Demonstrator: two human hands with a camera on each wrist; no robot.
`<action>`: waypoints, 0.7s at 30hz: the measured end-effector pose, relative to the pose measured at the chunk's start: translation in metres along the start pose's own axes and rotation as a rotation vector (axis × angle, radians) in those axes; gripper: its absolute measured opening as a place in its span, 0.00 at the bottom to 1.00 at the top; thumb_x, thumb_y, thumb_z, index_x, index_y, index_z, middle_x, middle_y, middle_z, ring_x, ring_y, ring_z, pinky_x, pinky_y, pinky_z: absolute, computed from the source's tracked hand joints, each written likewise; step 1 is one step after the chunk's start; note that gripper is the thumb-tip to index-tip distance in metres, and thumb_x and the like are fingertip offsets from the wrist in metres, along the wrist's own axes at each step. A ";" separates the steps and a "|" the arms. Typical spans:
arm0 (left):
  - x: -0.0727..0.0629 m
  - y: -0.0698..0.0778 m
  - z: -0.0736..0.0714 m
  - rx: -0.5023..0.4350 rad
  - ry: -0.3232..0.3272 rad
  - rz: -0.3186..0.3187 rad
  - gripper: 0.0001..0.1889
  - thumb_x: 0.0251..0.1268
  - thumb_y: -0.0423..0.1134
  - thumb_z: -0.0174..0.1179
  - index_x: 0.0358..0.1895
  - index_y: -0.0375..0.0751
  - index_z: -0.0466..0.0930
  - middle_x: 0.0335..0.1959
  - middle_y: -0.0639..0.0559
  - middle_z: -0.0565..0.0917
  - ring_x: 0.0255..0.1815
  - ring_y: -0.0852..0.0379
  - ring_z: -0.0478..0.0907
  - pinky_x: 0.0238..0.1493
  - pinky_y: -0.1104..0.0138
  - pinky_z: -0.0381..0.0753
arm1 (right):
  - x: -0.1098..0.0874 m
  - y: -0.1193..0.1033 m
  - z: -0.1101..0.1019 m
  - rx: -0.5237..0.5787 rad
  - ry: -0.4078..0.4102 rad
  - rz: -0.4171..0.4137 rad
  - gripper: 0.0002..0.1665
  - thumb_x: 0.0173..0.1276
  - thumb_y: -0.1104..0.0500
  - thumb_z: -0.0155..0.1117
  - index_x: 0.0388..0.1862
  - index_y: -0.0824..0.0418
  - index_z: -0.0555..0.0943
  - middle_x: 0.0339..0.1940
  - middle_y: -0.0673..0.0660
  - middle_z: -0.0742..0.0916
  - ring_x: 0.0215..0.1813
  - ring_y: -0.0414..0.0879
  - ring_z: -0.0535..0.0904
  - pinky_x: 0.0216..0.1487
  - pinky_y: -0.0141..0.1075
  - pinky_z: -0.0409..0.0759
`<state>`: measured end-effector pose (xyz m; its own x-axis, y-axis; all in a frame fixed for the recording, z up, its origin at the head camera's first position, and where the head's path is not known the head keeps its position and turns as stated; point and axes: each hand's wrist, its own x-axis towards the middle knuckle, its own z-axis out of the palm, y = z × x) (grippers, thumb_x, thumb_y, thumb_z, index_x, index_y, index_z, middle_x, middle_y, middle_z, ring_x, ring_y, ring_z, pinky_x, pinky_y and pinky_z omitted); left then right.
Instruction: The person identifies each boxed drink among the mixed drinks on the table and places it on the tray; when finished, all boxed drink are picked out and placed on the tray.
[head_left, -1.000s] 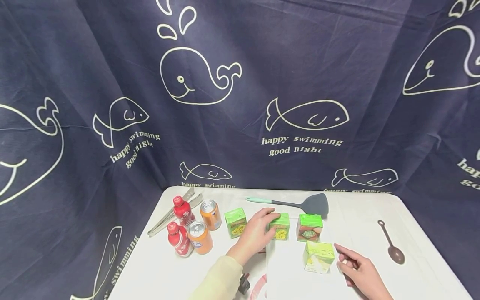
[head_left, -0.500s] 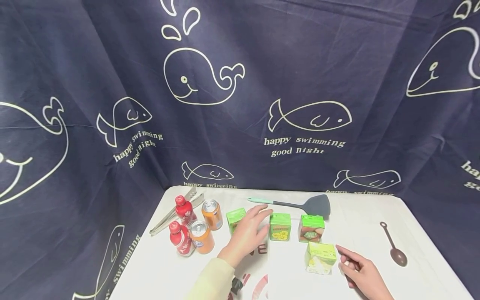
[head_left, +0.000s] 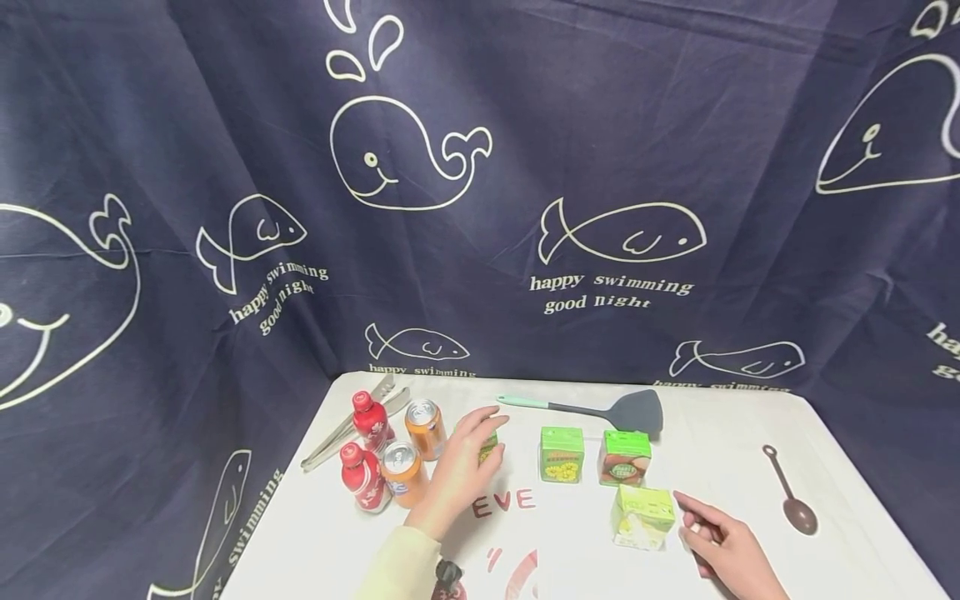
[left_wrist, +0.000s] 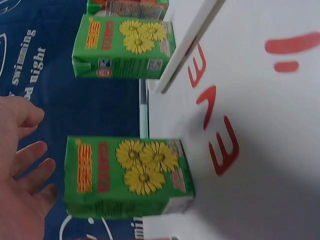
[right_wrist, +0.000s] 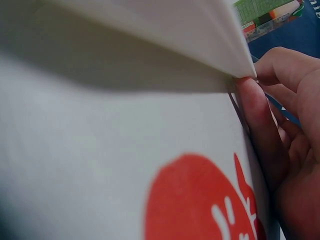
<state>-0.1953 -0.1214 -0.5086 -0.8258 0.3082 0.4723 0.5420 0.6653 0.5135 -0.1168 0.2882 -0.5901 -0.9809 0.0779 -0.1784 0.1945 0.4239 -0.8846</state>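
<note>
My left hand (head_left: 459, 458), fingers spread, is beside a green drink carton (head_left: 487, 447) with yellow flowers and partly hides it. In the left wrist view a gap shows between the fingers and that carton (left_wrist: 129, 177). A matching carton (head_left: 562, 455) stands to its right, then a green and brown one (head_left: 625, 457). My right hand (head_left: 726, 543) pinches the edge of a thin white board (right_wrist: 200, 35) between thumb and fingers. The board looks raised off the white tabletop. A pale green carton (head_left: 643, 517) appears to stand on it, left of my right hand.
Two red bottles (head_left: 365, 477) and two orange cans (head_left: 426, 429) stand at the left, with metal tongs (head_left: 330, 442) behind. A spatula (head_left: 592, 409) lies along the back. A brown spoon (head_left: 791, 492) lies at the right. A dark blue curtain (head_left: 480, 167) hangs behind.
My left hand has moved left from the middle flowered carton to the left one, leaving the middle one standing in full view. My right hand has barely moved.
</note>
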 end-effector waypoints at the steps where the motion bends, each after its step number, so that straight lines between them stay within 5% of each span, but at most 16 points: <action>1: -0.001 -0.002 -0.002 -0.005 0.010 -0.006 0.22 0.70 0.36 0.66 0.66 0.47 0.82 0.71 0.49 0.76 0.73 0.50 0.71 0.71 0.52 0.74 | 0.000 0.000 0.000 0.000 0.000 -0.001 0.33 0.71 0.62 0.70 0.73 0.67 0.76 0.39 0.55 0.82 0.20 0.47 0.76 0.21 0.38 0.81; 10: -0.017 -0.022 -0.009 -0.028 0.095 -0.088 0.21 0.66 0.34 0.69 0.63 0.44 0.84 0.68 0.46 0.78 0.71 0.46 0.73 0.72 0.50 0.72 | -0.001 0.000 0.000 -0.001 0.004 -0.004 0.32 0.70 0.63 0.70 0.72 0.68 0.76 0.39 0.55 0.82 0.21 0.47 0.76 0.21 0.38 0.81; 21: -0.028 -0.032 -0.007 -0.074 0.096 -0.137 0.21 0.65 0.32 0.68 0.62 0.42 0.84 0.69 0.45 0.78 0.71 0.46 0.73 0.73 0.50 0.71 | -0.001 0.003 0.000 -0.009 0.013 -0.018 0.32 0.71 0.62 0.71 0.71 0.68 0.76 0.38 0.54 0.82 0.20 0.46 0.76 0.20 0.37 0.81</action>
<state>-0.1885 -0.1560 -0.5332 -0.8757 0.1493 0.4592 0.4386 0.6437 0.6272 -0.1153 0.2895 -0.5927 -0.9843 0.0820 -0.1563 0.1765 0.4332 -0.8839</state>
